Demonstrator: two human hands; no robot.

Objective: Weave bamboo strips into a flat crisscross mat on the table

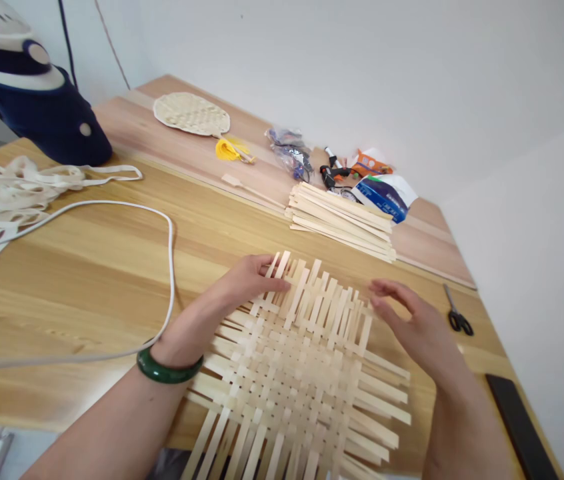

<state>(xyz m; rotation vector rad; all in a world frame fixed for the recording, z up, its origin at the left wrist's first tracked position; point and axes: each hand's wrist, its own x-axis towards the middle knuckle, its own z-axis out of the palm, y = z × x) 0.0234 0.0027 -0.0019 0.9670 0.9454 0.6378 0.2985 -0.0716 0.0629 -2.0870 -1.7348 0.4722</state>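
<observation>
A partly woven mat of pale flat wooden strips (302,373) lies in front of me, its loose strip ends sticking out on all sides. At the mat's far left corner, my left hand (252,280) has its thumb over the upright strip ends and its fingers partly hidden behind them. A dark green bangle (169,367) circles that wrist. Beside the far right corner is my right hand (407,310), with its fingers curved, a gap between thumb and fingers, and nothing visible in it. Its fingertips are close to the outermost strip; contact cannot be made out.
A bundle of loose strips (339,220) lies beyond the mat, near a finished woven fan (192,113). Black scissors (457,320) are at right. A white cord (169,267) loops across the table (87,280) by coiled cream ribbon (17,190) and a blue-white appliance (47,113).
</observation>
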